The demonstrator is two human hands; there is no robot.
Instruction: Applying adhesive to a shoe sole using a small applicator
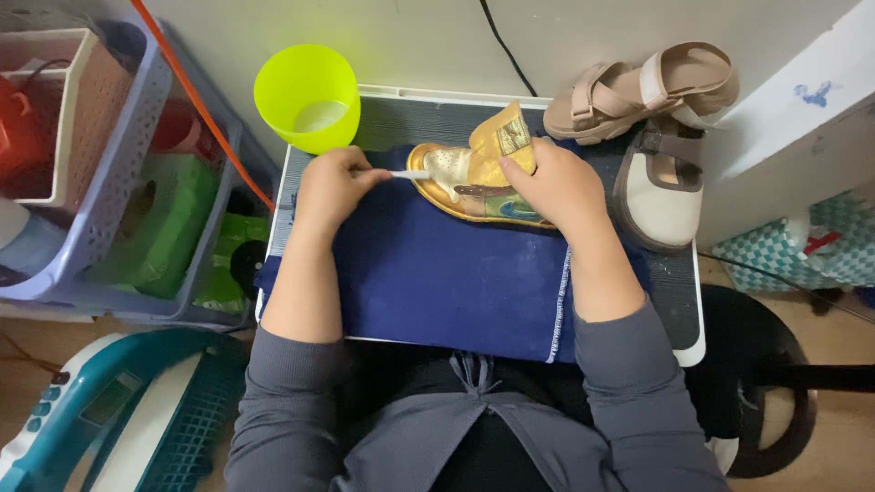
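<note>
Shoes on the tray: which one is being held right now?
The gold sandal on the blue cloth; the right hand steadies it. The tan sandal and cream shoe lie untouched.

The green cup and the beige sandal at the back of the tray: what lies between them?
In the head view, only bare grey tray lies between green cup and beige sandal.

- We take this for a home corner used for cleaning shoes, not a fitted workshop.
- We see a small tray table (685, 319) on the lap, spread with a blue cloth (456, 273).
- Plastic storage baskets (118, 173) crowd the left side, holding household bits.
- Two sandals (652, 137) and a lime-green cup (308, 96) sit at the table's far edge by a plain wall.
</note>
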